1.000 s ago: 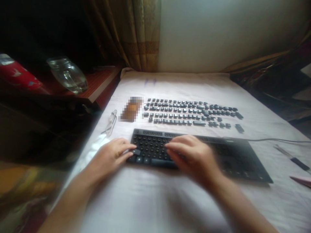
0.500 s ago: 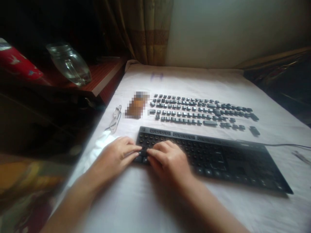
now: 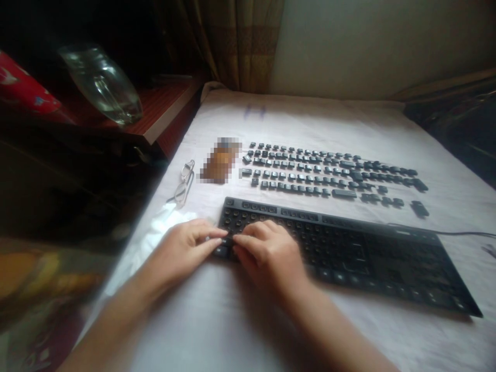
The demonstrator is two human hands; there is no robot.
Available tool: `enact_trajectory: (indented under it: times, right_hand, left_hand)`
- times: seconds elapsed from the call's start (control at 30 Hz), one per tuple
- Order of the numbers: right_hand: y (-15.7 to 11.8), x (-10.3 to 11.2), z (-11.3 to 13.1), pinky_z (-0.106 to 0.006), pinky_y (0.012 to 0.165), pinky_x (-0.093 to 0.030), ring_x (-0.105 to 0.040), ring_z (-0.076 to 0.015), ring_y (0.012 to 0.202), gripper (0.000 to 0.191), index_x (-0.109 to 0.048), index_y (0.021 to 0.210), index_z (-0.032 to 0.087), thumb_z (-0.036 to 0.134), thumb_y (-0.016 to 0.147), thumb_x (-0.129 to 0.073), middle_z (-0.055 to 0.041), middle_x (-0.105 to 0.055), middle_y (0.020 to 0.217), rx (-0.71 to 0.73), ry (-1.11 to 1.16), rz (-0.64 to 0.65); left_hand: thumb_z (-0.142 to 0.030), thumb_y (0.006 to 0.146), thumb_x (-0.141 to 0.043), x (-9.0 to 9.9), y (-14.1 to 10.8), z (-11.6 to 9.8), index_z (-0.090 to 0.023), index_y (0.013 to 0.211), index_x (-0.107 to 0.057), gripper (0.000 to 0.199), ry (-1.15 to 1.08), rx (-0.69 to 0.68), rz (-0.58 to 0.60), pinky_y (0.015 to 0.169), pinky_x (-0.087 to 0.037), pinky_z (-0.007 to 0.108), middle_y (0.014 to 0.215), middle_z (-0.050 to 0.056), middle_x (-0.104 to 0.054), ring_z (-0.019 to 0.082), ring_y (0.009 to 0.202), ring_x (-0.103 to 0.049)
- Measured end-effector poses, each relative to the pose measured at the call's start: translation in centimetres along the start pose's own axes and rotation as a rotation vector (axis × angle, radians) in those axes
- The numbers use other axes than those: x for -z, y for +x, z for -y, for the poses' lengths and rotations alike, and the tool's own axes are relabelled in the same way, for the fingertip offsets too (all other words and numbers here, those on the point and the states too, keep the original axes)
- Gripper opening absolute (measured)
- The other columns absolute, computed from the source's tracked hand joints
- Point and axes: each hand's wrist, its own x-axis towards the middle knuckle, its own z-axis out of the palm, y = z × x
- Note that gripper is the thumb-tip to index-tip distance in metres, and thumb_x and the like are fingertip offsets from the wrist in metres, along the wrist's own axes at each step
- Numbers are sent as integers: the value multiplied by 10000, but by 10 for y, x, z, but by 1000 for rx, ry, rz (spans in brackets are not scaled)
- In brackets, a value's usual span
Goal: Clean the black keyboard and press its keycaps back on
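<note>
A black keyboard [image 3: 349, 258] lies at a slant on the white cloth; many key positions show small bare sockets, while caps sit along its near row. At its left end, my left hand [image 3: 189, 240] has thumb and index finger drawn together on a keycap [image 3: 226, 241] near the corner. My right hand [image 3: 269, 248] is closed just right of the same keycap, fingertips bent down onto it; its thumb is partly hidden. Beyond the keyboard, loose black keycaps [image 3: 306, 178] are laid out in several rows.
Folded eyeglasses [image 3: 184, 181] and a blurred-out brownish item [image 3: 220, 161] lie left of the loose caps. A cable [image 3: 461, 233] runs off to the right. On a brown wooden surface [image 3: 166, 106] at left stand a glass jar [image 3: 104, 85] and a red patterned object [image 3: 25, 88].
The view has shifted slightly, so the keyboard and loose caps appear farther right and the far items higher. Both hands stay at the same keyboard corner, with the left fingertips slightly shifted.
</note>
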Motion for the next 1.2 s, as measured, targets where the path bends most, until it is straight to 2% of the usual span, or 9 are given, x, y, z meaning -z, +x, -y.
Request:
enact_trajectory:
  times: [0.17, 0.33, 0.53, 0.83, 1.07, 1.2]
  right_hand:
    - [2, 0, 1, -320, 647, -421, -604, -194, 761, 125, -770, 856, 248, 221, 883, -652, -21, -739, 872, -31, 13, 30]
    - [7, 3, 5, -301, 645, -404, -598, -182, 752, 113, -778, 816, 244, 200, 861, -684, -15, -736, 849, -66, 1, 89]
    - [10, 2, 6, -284, 637, -391, -585, -168, 743, 207, -780, 769, 253, 194, 906, -636, -18, -733, 828, -109, -41, 162]
    - [13, 5, 7, -274, 655, -416, -615, -171, 768, 183, -788, 768, 251, 176, 875, -660, -19, -733, 830, -174, -2, 224]
    - [15, 7, 7, -267, 644, -415, -622, -164, 736, 194, -789, 764, 254, 178, 876, -651, -15, -744, 819, -153, -28, 211]
    - [24, 17, -8, -255, 672, -429, -636, -162, 774, 189, -790, 793, 252, 202, 895, -639, -22, -752, 867, -141, -66, 177]
  left_hand:
    - [-377, 849, -614, -3, 1, 2, -258, 965, -764, 223, -107, 94, -7, 826, -526, 308, 949, 17, -727, 194, 907, -669]
    - [-377, 814, -601, -5, 3, -1, -224, 937, -634, 200, -73, 207, -8, 604, -453, 250, 745, -34, -630, 150, 684, -598]
    - [-367, 795, -586, -5, 4, -3, -235, 916, -607, 179, -16, 237, -2, 578, -408, 247, 694, -53, -575, 141, 646, -550]
    - [-360, 773, -588, -5, 6, 0, -229, 897, -610, 182, -52, 241, -14, 572, -401, 248, 692, -49, -575, 141, 630, -535]
    - [-380, 767, -581, -5, 7, 2, -224, 882, -611, 196, -79, 226, -11, 566, -385, 249, 686, -45, -585, 146, 626, -532]
    - [-400, 775, -581, -4, 8, 4, -223, 886, -614, 212, -78, 213, -6, 594, -395, 257, 711, -38, -607, 155, 652, -550]
